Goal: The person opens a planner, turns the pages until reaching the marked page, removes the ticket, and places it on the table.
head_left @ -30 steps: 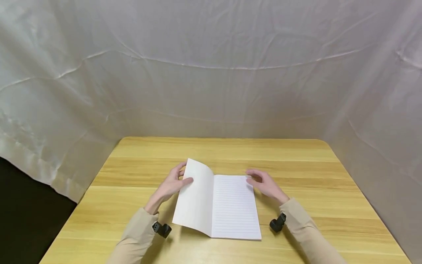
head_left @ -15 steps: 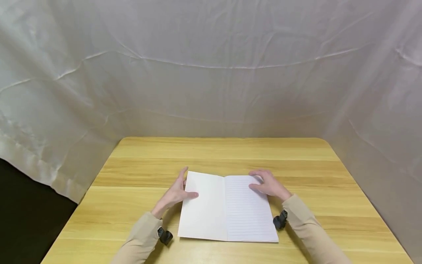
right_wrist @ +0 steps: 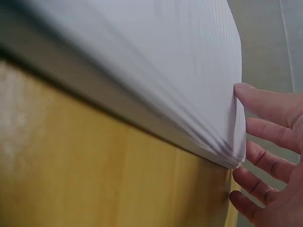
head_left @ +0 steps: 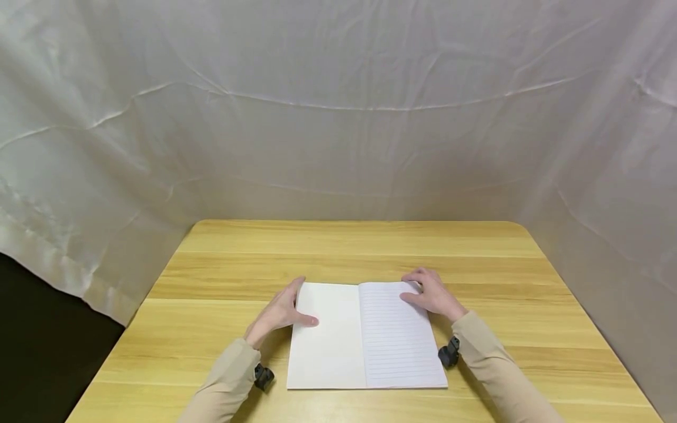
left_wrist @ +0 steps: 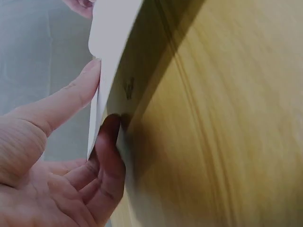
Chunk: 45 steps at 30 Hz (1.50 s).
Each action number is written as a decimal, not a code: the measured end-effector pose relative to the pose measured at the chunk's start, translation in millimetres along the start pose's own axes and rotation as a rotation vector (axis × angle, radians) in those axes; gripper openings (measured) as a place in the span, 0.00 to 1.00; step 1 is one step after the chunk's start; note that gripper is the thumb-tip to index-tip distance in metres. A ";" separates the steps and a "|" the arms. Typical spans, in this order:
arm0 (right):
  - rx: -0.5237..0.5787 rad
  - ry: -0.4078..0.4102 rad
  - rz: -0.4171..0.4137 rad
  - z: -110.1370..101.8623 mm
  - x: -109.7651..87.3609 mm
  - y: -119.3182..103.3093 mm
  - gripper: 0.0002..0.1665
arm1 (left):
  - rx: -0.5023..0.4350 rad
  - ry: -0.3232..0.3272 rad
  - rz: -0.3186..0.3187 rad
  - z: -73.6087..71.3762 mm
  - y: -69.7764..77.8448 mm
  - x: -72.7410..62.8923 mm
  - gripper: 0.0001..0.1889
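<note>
A notebook (head_left: 394, 352) lies spread on the table, its inner cover (head_left: 328, 358) blank white on the left and its ruled page on the right. The left hand (head_left: 282, 308) holds the cover's outer edge, thumb on top; in the left wrist view, the curled fingers (left_wrist: 111, 161) reach beneath the slightly raised cover (left_wrist: 111, 38). At the upper right corner, the right hand (head_left: 433, 295) holds the notebook's edge. Its thumb (right_wrist: 265, 103) lies on the page in the right wrist view, the other fingers bent along the side of the page stack.
The wooden table (head_left: 359, 241) has rounded far corners. A pale grey curtain (head_left: 338, 147) hangs behind it and along both sides. Black wrist cameras sit on both beige sleeves (head_left: 492, 358).
The left hand has lowered the cover from upright-leaning to nearly flat. The notebook has shifted right, and the right hand has come onto its upper right edge.
</note>
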State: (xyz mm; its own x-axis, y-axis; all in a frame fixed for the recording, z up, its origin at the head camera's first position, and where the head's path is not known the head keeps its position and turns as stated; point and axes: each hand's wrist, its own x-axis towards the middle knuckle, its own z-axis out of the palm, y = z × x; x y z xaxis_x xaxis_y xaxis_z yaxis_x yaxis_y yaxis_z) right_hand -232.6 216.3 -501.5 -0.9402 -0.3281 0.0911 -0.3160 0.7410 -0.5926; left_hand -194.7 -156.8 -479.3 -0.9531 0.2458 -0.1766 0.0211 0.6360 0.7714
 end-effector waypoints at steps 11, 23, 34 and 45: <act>0.017 0.083 0.028 0.8 0.6 -0.8 0.17 | 0.129 0.033 -0.004 -0.2 -0.7 1.7 0.55; 0.052 0.139 0.035 -0.1 0.8 -0.8 0.12 | 0.201 0.058 0.053 -0.1 -3.7 1.2 0.55; 0.197 0.148 0.017 -4.0 -3.0 -12.5 0.16 | 0.211 0.124 0.124 4.3 -5.7 2.4 0.53; 0.389 0.017 0.026 -14.0 -10.0 -36.7 0.23 | 0.063 0.159 0.291 10.0 3.4 0.1 0.51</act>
State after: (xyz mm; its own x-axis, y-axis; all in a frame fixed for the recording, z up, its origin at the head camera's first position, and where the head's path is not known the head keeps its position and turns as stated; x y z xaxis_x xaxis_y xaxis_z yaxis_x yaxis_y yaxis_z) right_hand -213.4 200.6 -469.5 -0.9503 -0.3001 0.0833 -0.2233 0.4700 -0.8540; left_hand -191.7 -147.3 -482.8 -0.9396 0.3092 0.1469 0.3129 0.6016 0.7350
